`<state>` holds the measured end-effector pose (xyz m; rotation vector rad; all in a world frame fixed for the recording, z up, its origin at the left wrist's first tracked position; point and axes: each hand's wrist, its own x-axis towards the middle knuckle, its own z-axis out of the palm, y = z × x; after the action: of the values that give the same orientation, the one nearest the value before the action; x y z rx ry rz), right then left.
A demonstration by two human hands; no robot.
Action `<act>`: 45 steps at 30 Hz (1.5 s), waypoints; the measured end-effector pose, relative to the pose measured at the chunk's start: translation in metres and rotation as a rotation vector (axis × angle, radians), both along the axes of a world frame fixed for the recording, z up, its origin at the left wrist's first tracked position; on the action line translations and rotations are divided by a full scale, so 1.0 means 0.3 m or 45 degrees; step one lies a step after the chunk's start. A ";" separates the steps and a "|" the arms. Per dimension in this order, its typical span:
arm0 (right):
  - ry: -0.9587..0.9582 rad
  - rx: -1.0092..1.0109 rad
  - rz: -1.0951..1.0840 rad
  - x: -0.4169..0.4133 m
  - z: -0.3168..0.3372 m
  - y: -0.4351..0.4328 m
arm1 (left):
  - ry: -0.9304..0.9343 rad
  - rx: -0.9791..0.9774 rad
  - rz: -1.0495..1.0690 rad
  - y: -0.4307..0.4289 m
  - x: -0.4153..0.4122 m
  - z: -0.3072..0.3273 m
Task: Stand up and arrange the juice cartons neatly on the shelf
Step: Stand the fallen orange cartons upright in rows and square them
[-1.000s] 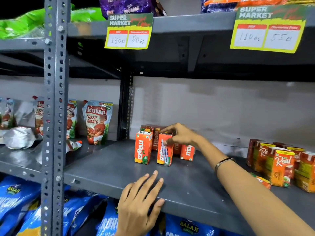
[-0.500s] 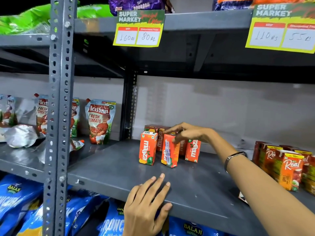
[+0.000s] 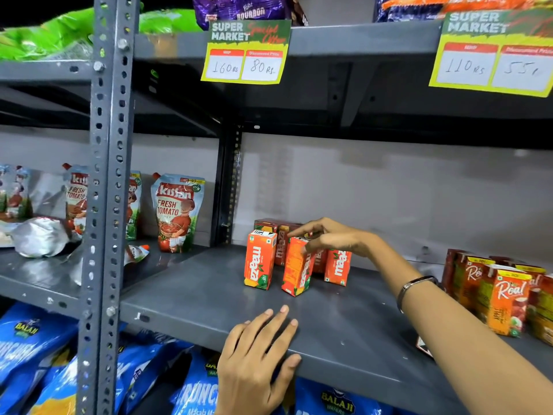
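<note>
Small orange Maaza juice cartons stand in a cluster on the grey metal shelf [image 3: 194, 283]. One upright carton [image 3: 259, 260] is at the front left, another [image 3: 338, 266] stands to the right, and darker ones [image 3: 266, 224] are behind. The middle Maaza carton [image 3: 294, 271] leans slightly, and my right hand [image 3: 332, 236] pinches its top between thumb and fingers. My left hand [image 3: 257, 354] lies flat on the shelf's front edge, fingers apart, holding nothing.
Real juice cartons [image 3: 505, 301] stand grouped at the right, with one small carton [image 3: 423, 345] lying flat beneath my forearm. Kissan tomato pouches [image 3: 176, 211] stand left of the slotted post [image 3: 107, 175]. Blue Balaji bags [image 3: 30, 348] fill the shelf below. Price cards [image 3: 245, 52] hang overhead.
My right hand has kept hold of the middle carton, turning it so a different face shows. The left hand stays on the shelf edge. The camera has shifted slightly.
</note>
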<state>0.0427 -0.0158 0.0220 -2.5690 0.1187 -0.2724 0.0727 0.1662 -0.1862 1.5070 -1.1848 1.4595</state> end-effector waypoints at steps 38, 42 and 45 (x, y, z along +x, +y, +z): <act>-0.001 -0.098 -0.237 -0.266 0.005 -0.052 | -0.010 -0.083 -0.054 -0.046 -0.071 -0.015; 0.183 -0.117 -0.297 -0.422 -0.014 -0.103 | -0.079 -0.051 -0.114 -0.137 -0.187 0.013; 0.404 -0.072 -0.296 -0.541 -0.037 -0.138 | -0.085 -0.021 -0.074 -0.187 -0.238 0.024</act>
<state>-0.1196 -0.0573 0.0109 -2.6367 0.5359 0.0509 0.0013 0.1100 -0.1791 1.4114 -1.2428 1.4869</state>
